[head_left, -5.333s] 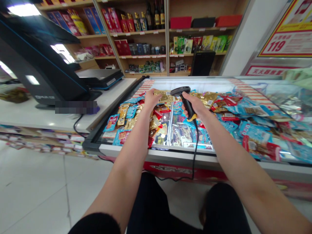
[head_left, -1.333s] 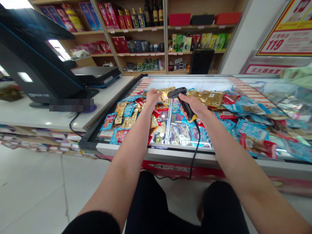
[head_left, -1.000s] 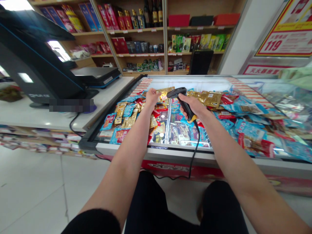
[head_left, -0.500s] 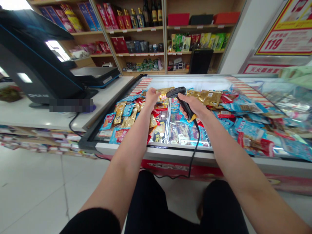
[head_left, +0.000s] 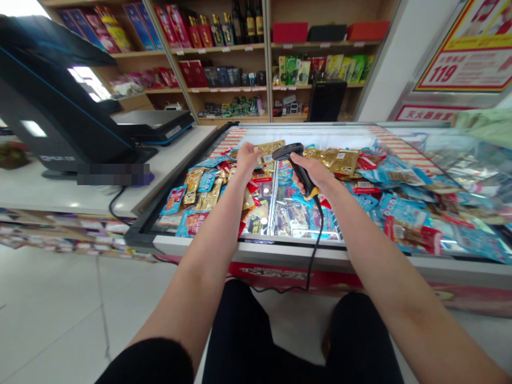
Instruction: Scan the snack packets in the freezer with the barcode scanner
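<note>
My right hand (head_left: 311, 172) is wrapped round the grip of a black barcode scanner (head_left: 288, 151), whose head points left. Its cord (head_left: 320, 218) hangs down over the front edge of the freezer. My left hand (head_left: 248, 158) pinches the left end of a gold snack packet (head_left: 270, 151), and a pale label shows on the packet just left of the scanner head. Below both hands, many gold, blue and red packets (head_left: 208, 197) lie on the glass top of the chest freezer (head_left: 256, 246).
To the left, a white counter (head_left: 168, 160) carries a black checkout terminal (head_left: 60, 106) and a weighing scale (head_left: 154, 127). More snack packets (head_left: 404, 210) spread to the right. Shelves (head_left: 224, 48) of boxes and bottles stand behind, with a dark upright panel (head_left: 327, 101) in front of them.
The gold packet in my left hand has turned so that more of its face and its pale label show. The scanner stays almost where it was; the view has shifted slightly.
</note>
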The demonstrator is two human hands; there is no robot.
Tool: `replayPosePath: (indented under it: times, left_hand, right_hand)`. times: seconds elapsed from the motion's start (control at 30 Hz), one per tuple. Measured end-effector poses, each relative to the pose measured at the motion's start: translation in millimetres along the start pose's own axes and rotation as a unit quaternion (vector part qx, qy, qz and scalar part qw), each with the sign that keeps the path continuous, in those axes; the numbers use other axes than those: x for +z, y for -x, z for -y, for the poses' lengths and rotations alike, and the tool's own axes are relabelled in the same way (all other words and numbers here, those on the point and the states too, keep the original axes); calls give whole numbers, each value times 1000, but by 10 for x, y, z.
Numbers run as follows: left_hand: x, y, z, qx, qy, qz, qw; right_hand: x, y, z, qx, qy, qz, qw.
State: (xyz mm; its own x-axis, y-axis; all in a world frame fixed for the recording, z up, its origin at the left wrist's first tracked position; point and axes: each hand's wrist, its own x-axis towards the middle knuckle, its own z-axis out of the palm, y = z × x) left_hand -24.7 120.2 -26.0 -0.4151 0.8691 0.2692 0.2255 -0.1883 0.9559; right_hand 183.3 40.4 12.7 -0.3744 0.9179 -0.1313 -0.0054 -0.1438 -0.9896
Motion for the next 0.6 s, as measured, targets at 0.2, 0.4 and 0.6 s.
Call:
replayPosePath:
  times: [0.2, 0.4, 0.6]
  left_hand:
    - [253, 202, -235, -65, 92, 66, 991]
    - [830, 482, -559, -117, 222, 143, 958]
    - [1535, 845, -675, -122, 269, 254, 921]
  right_hand:
    - [-230, 94, -3, -21, -36, -55, 998]
    - [-607, 387, 127, -63, -49, -133, 988]
    - [-900, 695, 235, -115, -58, -176, 976]
